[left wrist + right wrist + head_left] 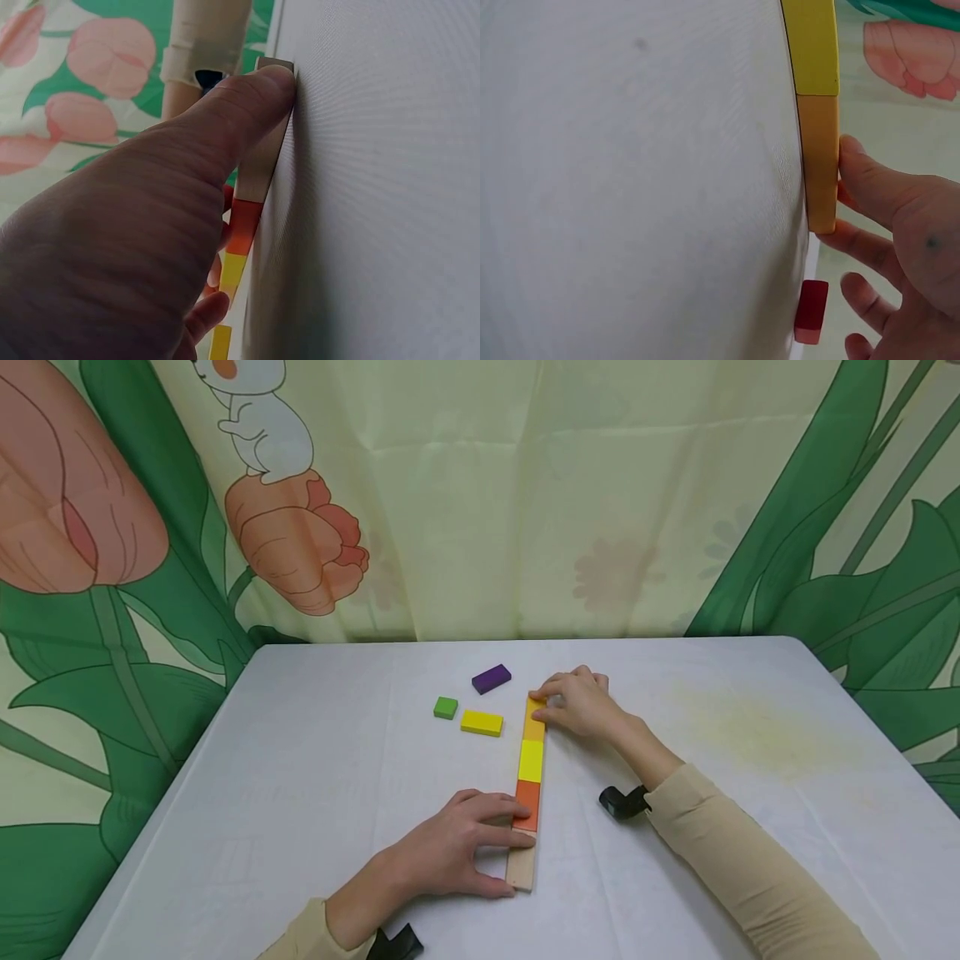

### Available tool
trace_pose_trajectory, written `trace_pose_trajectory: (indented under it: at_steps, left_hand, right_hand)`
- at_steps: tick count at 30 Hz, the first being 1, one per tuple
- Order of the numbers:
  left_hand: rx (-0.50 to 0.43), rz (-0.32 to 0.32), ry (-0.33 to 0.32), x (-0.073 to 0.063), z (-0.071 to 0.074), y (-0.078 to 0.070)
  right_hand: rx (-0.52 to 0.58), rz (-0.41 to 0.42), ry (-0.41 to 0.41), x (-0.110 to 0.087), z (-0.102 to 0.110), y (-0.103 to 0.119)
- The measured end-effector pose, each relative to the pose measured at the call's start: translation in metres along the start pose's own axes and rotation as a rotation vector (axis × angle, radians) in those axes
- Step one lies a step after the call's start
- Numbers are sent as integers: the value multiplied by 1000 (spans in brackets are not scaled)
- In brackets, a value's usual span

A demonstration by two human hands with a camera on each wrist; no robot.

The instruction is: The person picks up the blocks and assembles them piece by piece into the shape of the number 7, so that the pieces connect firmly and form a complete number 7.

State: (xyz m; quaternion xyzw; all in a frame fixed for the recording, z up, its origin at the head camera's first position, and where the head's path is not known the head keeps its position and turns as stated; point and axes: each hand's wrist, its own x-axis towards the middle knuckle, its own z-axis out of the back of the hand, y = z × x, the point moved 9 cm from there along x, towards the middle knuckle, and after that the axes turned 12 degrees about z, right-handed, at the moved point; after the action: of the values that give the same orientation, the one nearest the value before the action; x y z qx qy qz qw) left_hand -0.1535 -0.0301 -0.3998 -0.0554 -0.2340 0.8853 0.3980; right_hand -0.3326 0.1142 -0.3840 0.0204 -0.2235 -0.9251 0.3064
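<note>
A straight row of flat blocks runs away from the near side. It has a plain wood block (pixel 522 870), a red-orange block (pixel 527 795), a yellow block (pixel 531 762) and a light orange block (pixel 534 727) at the far end. My left hand (pixel 457 843) reaches over the near part with fingers extended: fingertips rest on the red-orange and plain blocks, and the thumb presses the plain block's near end. At the far end my right hand (pixel 581 703) holds the light orange block, thumb on its top and a finger at its end, as the right wrist view shows.
Left of the row lie a purple block (pixel 491 678), a small green block (pixel 446 707) and another yellow block (pixel 482 723). Past the row's far end, a red block (pixel 811 311) shows in the right wrist view. A patterned curtain (pixel 480 527) hangs behind the white table (pixel 712 877).
</note>
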Motion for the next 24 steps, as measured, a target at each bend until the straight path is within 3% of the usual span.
trace_pose_trajectory:
  at_steps: [13,24]
  left_hand:
    - [2,-5,0,-1,0,0]
    - [14,-7,-12,-1,0,0]
  right_hand:
    - [-12,49,-21,2,0,-1]
    - [73,19,-106,-2,10,-14]
